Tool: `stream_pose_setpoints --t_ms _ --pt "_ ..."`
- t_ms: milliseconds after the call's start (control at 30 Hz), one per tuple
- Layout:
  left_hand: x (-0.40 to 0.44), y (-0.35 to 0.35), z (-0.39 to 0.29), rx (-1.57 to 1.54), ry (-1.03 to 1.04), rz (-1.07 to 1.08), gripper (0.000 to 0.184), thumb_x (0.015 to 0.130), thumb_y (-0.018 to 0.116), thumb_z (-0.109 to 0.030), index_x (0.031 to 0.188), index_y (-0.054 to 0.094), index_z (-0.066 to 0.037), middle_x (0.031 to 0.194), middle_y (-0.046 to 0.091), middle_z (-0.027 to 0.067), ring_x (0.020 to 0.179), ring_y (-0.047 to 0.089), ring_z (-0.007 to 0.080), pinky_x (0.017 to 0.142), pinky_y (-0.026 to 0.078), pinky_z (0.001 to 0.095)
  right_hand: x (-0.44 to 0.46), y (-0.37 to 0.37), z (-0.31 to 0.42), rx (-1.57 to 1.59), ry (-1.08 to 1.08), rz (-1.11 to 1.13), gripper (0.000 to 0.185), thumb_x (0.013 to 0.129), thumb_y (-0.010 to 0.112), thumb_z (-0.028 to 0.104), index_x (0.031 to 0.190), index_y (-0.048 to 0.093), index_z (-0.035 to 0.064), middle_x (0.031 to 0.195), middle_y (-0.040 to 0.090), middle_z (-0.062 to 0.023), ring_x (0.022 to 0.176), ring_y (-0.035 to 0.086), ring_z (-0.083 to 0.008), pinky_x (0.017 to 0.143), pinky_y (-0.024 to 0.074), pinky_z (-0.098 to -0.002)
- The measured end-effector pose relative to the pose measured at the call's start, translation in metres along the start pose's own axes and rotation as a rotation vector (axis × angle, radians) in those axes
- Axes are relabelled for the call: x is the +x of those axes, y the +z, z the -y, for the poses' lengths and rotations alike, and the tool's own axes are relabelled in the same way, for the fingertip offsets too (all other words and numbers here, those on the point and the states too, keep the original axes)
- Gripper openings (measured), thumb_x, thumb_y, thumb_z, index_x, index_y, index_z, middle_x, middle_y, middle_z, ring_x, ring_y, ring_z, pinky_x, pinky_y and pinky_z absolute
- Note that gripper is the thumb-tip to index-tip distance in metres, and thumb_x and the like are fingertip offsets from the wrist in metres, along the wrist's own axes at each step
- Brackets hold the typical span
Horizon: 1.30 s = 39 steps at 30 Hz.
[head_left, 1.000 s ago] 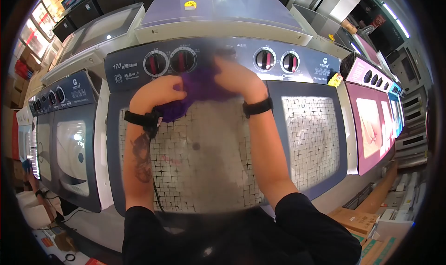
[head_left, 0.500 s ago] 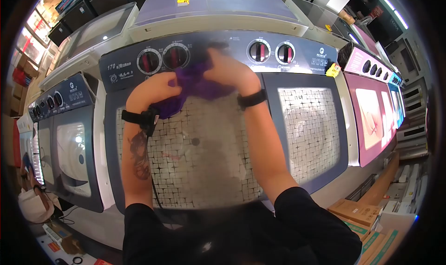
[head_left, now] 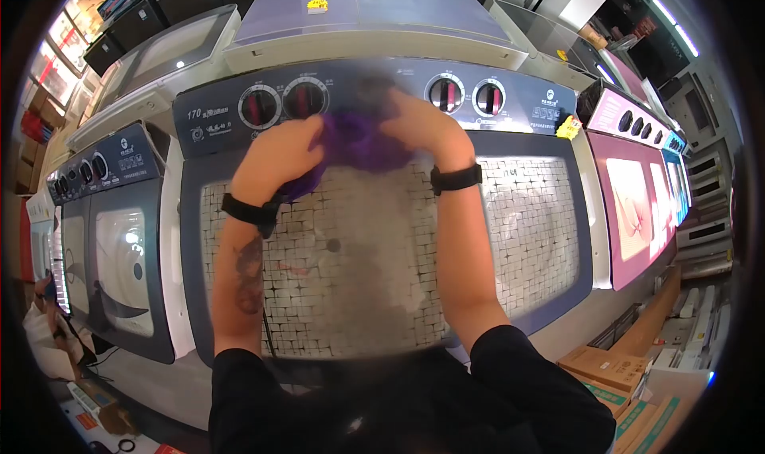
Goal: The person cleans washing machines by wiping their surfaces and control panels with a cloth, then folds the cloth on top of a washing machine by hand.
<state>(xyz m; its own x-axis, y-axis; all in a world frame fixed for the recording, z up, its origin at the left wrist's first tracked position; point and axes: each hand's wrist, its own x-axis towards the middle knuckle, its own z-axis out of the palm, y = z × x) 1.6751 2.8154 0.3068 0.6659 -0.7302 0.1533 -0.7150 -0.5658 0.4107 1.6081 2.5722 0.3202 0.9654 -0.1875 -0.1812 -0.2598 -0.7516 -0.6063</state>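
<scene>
A crumpled purple cloth (head_left: 362, 142) hangs between my two hands, just in front of the washing machine's dark control panel (head_left: 510, 119). My left hand (head_left: 288, 155) is closed on the cloth's left side, and a fold of it shows under the wrist. On the other side, my right hand (head_left: 426, 131) grips the cloth with bent fingers, partly blurred. Both hands are above the patterned lid (head_left: 319, 295) of the twin-tub washing machine. A control knob (head_left: 306, 98) sits just beyond my left hand. A smudge in the view blurs the middle of the panel.
Another washing machine (head_left: 119, 247) stands close on the left, and a pink one (head_left: 637, 191) on the right. Behind the panel is a machine with a purple-grey lid (head_left: 446, 12). Cardboard boxes (head_left: 610, 366) lie at the lower right. At the far left, part of another person (head_left: 52, 326) shows.
Both hands have shifted to the right along the panel with the purple cloth. The cloth is now bunched differently, with less of it hanging below my left hand.
</scene>
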Motion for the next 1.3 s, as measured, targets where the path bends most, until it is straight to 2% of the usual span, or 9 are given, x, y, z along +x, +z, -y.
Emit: stream_pose_setpoints --t_ms 133,200,333,433,533,733,1033,1133,1300 --pt "0.019 0.031 -0.037 -0.111 0.108 -0.3 0.046 0.085 0.061 -0.019 0.129 0.054 -0.009 0.091 0.066 0.0156 0.085 0.064 0.0357 0.072 0.051 0.0439 0.011 0.01 -0.017 -0.054 -0.145 -0.085 0.049 0.08 0.063 0.021 0.125 0.055 0.0038 0.105 0.069 -0.0208 0.097 0.066 -0.0377 0.082 0.0531 -0.045" --pt "0.028 0.044 -0.042 0.051 0.019 -0.27 0.054 0.084 0.06 -0.02 0.137 0.05 -0.01 0.087 0.066 0.015 0.083 0.065 0.0346 0.07 0.052 0.0438 0.008 0.01 -0.015 -0.03 -0.109 -0.039 0.056 0.08 0.063 0.021 0.132 0.052 0.0027 0.105 0.069 -0.0219 0.097 0.066 -0.0387 0.084 0.0531 -0.045" --pt "0.045 0.058 -0.038 0.268 -0.073 -0.232 0.061 0.083 0.058 -0.022 0.142 0.047 -0.009 0.079 0.066 0.0144 0.071 0.066 0.0329 0.063 0.052 0.0457 0.036 0.039 -0.04 -0.138 -0.289 -0.211 0.065 0.079 0.06 0.016 0.141 0.044 -0.0006 0.107 0.068 -0.0238 0.099 0.066 -0.0391 0.085 0.0529 -0.046" --pt "0.049 0.067 -0.043 0.378 -0.065 -0.268 0.062 0.082 0.058 -0.023 0.142 0.047 -0.008 0.073 0.065 0.0135 0.061 0.065 0.033 0.06 0.052 0.0479 0.021 0.03 -0.025 -0.195 -0.176 -0.147 0.069 0.079 0.056 0.013 0.144 0.039 -0.0007 0.105 0.069 -0.0241 0.1 0.067 -0.0387 0.085 0.0531 -0.047" --pt "0.047 0.07 -0.048 0.471 -0.044 -0.292 0.062 0.082 0.059 -0.023 0.141 0.049 -0.006 0.072 0.065 0.0129 0.057 0.064 0.0327 0.058 0.052 0.0473 0.004 0.018 -0.006 -0.202 -0.096 -0.152 0.062 0.08 0.057 0.013 0.139 0.044 -0.0012 0.102 0.07 -0.0233 0.098 0.067 -0.039 0.083 0.0533 -0.048" --pt "0.05 0.075 -0.04 0.435 0.001 -0.336 0.057 0.081 0.061 -0.021 0.136 0.052 -0.006 0.069 0.065 0.0128 0.059 0.065 0.0325 0.055 0.052 0.044 0.012 0.024 -0.016 -0.216 -0.167 -0.236 0.038 0.081 0.057 0.013 0.116 0.053 0.0013 0.091 0.071 -0.02 0.089 0.069 -0.039 0.075 0.0538 -0.0501" --pt "0.066 0.06 -0.042 0.325 -0.012 -0.264 0.03 0.082 0.061 -0.018 0.111 0.058 -0.011 0.07 0.065 0.0168 0.066 0.066 0.0373 0.059 0.052 0.0472 0.006 0.028 -0.005 -0.426 -0.22 -0.455 0.019 0.084 0.055 0.013 0.101 0.057 0.0054 0.08 0.07 -0.0148 0.078 0.07 -0.033 0.064 0.0534 -0.0467" --pt "0.065 0.046 -0.035 0.17 -0.038 -0.225 0.031 0.083 0.06 -0.018 0.114 0.059 -0.013 0.074 0.066 0.0189 0.071 0.066 0.0401 0.064 0.052 0.0494 0.008 0.035 -0.002 -0.471 -0.255 -0.522 0.011 0.085 0.053 0.013 0.093 0.058 0.0066 0.076 0.069 -0.0138 0.075 0.07 -0.0309 0.06 0.0524 -0.0462" --pt "0.059 0.044 -0.033 0.047 -0.105 -0.231 0.037 0.084 0.06 -0.022 0.121 0.06 -0.018 0.08 0.067 0.0211 0.076 0.066 0.0407 0.069 0.053 0.0499 0.02 0.032 -0.003 -0.31 -0.211 -0.405 0.02 0.084 0.058 0.021 0.095 0.059 0.0043 0.085 0.07 -0.0175 0.082 0.07 -0.0342 0.069 0.0543 -0.0457"
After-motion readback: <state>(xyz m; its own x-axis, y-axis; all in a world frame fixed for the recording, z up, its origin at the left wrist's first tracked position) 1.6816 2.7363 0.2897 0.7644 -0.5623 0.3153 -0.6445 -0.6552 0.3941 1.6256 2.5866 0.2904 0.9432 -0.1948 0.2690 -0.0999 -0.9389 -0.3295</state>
